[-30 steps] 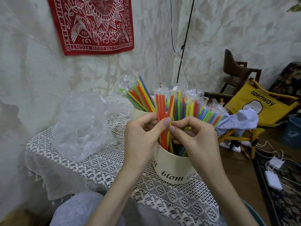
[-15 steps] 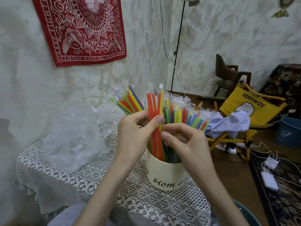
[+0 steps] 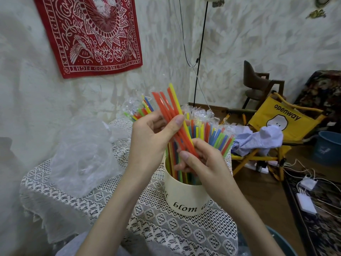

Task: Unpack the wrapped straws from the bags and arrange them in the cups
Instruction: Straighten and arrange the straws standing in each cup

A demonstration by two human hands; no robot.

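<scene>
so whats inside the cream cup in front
The cream cup holds many upright wrapped straws in red, yellow, green and blue. The right hand and the cup wall hide their lower ends and the cup's bottom.

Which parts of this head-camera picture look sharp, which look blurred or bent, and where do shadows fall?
Head view: the hands, left and right, the held straws and the cup lettering are fairly sharp; the frame's lower left corner smears; the wide lens bows the lamp pole; soft straw shadows fall on the wall.
</scene>
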